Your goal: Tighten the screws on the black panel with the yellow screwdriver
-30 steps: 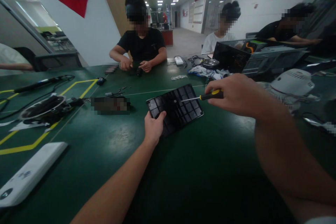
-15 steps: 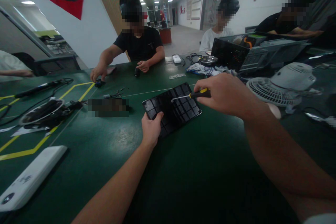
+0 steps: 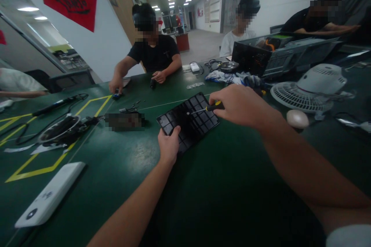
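Observation:
A dark, glossy rectangular panel (image 3: pixel 193 123) lies tilted above the green table in the middle of the view, with ceiling lights reflected in a grid on it. My left hand (image 3: pixel 169 144) grips its lower left edge, thumb on top. Closed around the yellow and black handle of a screwdriver (image 3: pixel 215 106) is my right hand (image 3: pixel 237 104). The shaft points left over the panel, its tip at a small light spot near the panel's middle. Whether the tip touches the surface I cannot tell.
A white device (image 3: pixel 50 197) lies at the lower left, below coiled cables (image 3: pixel 62 129). A fan (image 3: pixel 313 87), a light mouse-like object (image 3: pixel 297 119) and an open computer case (image 3: pixel 290 58) stand at the right. Across the table (image 3: pixel 116 181), a person (image 3: pixel 155 52) handles a small object.
The view has turned slightly, so the table objects at the left appear further right. My right hand and the screwdriver have shifted slightly left; both hands keep their holds.

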Available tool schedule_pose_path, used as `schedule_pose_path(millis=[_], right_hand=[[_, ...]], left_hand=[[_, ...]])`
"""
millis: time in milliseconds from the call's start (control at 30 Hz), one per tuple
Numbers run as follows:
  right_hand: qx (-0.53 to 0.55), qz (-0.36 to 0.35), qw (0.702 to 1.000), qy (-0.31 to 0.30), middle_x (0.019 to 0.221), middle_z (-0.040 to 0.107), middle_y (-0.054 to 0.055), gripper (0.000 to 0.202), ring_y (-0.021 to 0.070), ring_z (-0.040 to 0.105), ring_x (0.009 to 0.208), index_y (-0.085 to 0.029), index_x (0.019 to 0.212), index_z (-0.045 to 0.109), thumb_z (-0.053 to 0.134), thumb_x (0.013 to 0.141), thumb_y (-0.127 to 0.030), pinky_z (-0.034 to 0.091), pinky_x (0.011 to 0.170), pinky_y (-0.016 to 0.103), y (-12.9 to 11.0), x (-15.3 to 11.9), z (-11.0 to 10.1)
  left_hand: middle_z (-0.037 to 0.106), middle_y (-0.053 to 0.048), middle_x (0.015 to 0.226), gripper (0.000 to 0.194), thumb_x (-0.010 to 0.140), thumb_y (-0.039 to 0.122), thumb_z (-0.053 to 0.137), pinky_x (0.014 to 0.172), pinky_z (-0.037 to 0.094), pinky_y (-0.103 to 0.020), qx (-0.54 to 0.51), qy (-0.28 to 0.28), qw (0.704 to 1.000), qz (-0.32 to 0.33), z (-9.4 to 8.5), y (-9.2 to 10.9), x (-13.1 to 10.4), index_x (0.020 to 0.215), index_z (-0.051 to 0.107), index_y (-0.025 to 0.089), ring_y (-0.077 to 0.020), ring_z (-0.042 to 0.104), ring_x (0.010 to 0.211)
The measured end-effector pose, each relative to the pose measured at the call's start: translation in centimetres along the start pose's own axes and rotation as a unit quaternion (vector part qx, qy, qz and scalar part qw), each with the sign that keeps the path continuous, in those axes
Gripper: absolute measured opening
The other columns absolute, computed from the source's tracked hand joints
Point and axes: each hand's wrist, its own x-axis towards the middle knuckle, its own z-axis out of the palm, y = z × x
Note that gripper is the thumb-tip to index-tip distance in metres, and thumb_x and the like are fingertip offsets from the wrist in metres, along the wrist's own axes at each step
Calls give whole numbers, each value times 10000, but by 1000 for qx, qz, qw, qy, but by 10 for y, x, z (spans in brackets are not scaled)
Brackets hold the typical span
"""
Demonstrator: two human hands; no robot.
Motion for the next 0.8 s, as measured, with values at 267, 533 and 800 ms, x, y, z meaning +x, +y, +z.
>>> schedule_pose_path(millis=[267,533,800], right_hand=[[6,-13,999,29,997,822,81,251,298,734,934,-266,1115,848,729,894,-278,455,746,370,2,-5,-6],[14,-23,1000,11,952,813,68,247,285,720,901,-277,1111,854,739,893,-291,432,726,364,-3,-7,-11],[7,-21,1000,20,869,791,64,259,272,700,821,-285,1098,871,719,892,-323,450,725,366,-4,-4,-5]], left_hand=[[817,-112,1141,428,758,374,885,1008,629,-467,-27,-35,999,-31,-13,5,-13,1120,742,196,-293,788,1071],[795,-91,1090,383,763,351,842,970,636,-442,-9,-57,998,-30,-21,-8,-10,1101,738,204,-306,767,1061],[794,-73,1096,371,781,321,832,962,636,-442,7,-63,998,-29,-20,-5,-15,1123,725,221,-317,762,1061]])
